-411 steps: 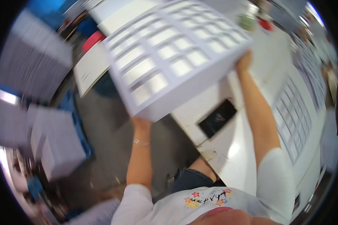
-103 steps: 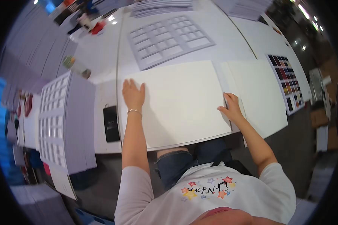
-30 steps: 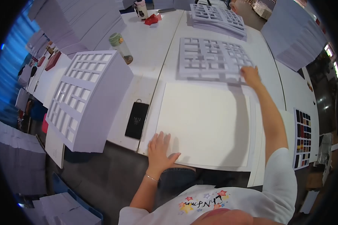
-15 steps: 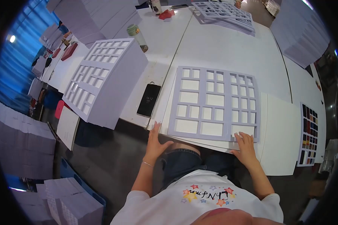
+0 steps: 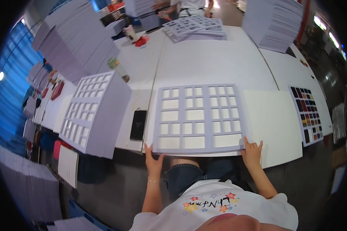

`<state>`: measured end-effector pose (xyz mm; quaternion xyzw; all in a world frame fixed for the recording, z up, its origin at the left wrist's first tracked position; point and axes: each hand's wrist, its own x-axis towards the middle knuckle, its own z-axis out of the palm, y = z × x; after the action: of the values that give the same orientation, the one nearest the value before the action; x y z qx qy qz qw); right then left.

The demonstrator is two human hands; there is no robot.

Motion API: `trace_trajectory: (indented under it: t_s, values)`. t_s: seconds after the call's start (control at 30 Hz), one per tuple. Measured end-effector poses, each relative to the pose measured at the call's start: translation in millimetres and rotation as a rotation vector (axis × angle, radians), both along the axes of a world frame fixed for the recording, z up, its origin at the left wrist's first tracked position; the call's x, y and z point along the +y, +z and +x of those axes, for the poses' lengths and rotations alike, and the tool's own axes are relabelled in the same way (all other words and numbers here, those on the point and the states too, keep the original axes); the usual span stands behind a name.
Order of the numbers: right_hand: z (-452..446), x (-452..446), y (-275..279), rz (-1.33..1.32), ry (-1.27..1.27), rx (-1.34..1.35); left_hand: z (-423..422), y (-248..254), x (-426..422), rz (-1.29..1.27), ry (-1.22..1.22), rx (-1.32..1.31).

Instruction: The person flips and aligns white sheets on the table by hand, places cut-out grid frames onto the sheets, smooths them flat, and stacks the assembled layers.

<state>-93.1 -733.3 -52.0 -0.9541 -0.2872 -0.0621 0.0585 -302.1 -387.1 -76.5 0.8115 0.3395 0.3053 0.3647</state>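
Note:
A pale lilac frame with many rectangular openings (image 5: 182, 123) lies flat over white board at the table's front edge. My left hand (image 5: 154, 161) is at its lower left corner, thumb and fingers apart, holding nothing. At the lower right corner is my right hand (image 5: 252, 153), fingers spread, the fingertips touching or very near the frame's edge. Left of the frame lies a black phone (image 5: 138, 125). Beyond the phone, a tall stack of similar frames (image 5: 108, 119) stands at the table's edge. White board sheets (image 5: 273, 127) lie to the right.
A panel of coloured swatches (image 5: 306, 114) lies at the right. Farther back are a bottle with a green lid (image 5: 118, 69), a red cloth (image 5: 141, 41), a pile of loose frames (image 5: 196, 29) and a high stack (image 5: 273, 25). Another person stands behind the table's far side.
The frame has come from the table's middle onto the white board and now lies squarer to the front edge. My right hand came back with it, and both hands are now at its lower corners.

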Motion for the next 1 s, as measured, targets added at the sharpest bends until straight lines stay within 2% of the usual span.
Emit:
trace_trajectory:
  t_s: [0.03,0.1,0.13,0.2,0.23,0.3,0.37,0.4,0.43,0.47,0.57,0.6,0.67,0.7,0.73,0.8,0.83,0.87,0.93,0.97,1.0]
  values:
    - [-3.5,-2.5,2.4,0.002,-0.035,-0.002,-0.6,4.0,-0.3,-0.086,-0.006,-0.037]
    - [-2.7,-1.3,11.1,0.035,-0.006,0.062,-1.0,-2.1,2.2,-0.063,-0.006,-0.061]
    - [-2.9,-1.9,28.2,0.065,-0.008,0.185,-1.6,-4.2,3.9,-0.056,-0.011,-0.064]
    - [5.2,-21.0,25.0,0.3,-0.096,0.13,-2.7,-6.6,5.3,-0.026,-0.041,-0.058]
    - [18.9,-42.5,5.3,0.358,-0.151,0.052,-3.3,-8.2,5.3,-0.009,-0.04,-0.074]
    - [39.0,-85.7,-16.6,0.301,-0.395,-0.194,-4.2,-9.3,4.2,-0.006,-0.026,-0.094]
    - [44.2,-120.4,-14.9,0.188,-0.758,-0.215,-4.9,-6.5,3.4,0.002,-0.032,-0.099]
    - [41.8,-133.3,-13.9,0.175,-0.944,-0.158,-4.7,-6.1,3.1,0.009,-0.037,-0.104]
    - [39.9,-137.4,-3.0,0.114,-1.146,0.019,-4.4,-6.6,3.1,0.008,-0.017,-0.112]
    - [44.5,-151.2,-19.4,0.194,-1.256,0.037,-4.2,-7.5,3.9,0.01,-0.042,-0.117]
    - [51.1,-161.4,-38.9,0.335,-1.438,0.101,-9.5,-8.6,6.9,0.023,-0.057,-0.064]
    - [53.5,-168.9,-52.1,0.283,-1.405,-0.033,-7.5,-2.6,4.3,-0.023,-0.062,-0.074]
    - [59.7,-182.2,-64.8,0.457,-1.551,0.105,-7.9,-6.2,5.9,0.031,-0.06,-0.074]
    - [56.0,-182.7,-70.9,0.652,-1.537,0.094,-8.3,-7.0,7.0,0.055,-0.065,-0.069]
    - [54.2,-181.0,-70.9,0.649,-1.516,0.101,-8.1,-3.7,5.6,0.042,-0.062,-0.073]
    - [47.4,-178.4,-59.6,1.024,-1.316,0.118,-8.2,-6.2,6.3,0.034,-0.062,-0.079]
    - [46.8,-165.7,-38.4,0.727,-1.462,0.052,-8.4,-9.5,7.4,0.032,-0.064,-0.085]
    - [43.8,-161.4,-27.0,0.717,-1.451,0.057,-8.5,-13.0,8.9,0.027,-0.051,-0.079]
    - [38.2,-158.8,-15.0,0.531,-1.169,-0.326,-8.4,-13.4,8.9,0.069,-0.052,-0.063]
    - [44.6,-167.2,-20.0,0.513,-1.162,-0.318,-9.0,-14.5,8.7,0.043,-0.049,-0.06]
    - [54.5,-179.5,-25.1,0.749,-1.005,-0.376,-8.4,-16.5,10.2,0.025,-0.044,-0.068]
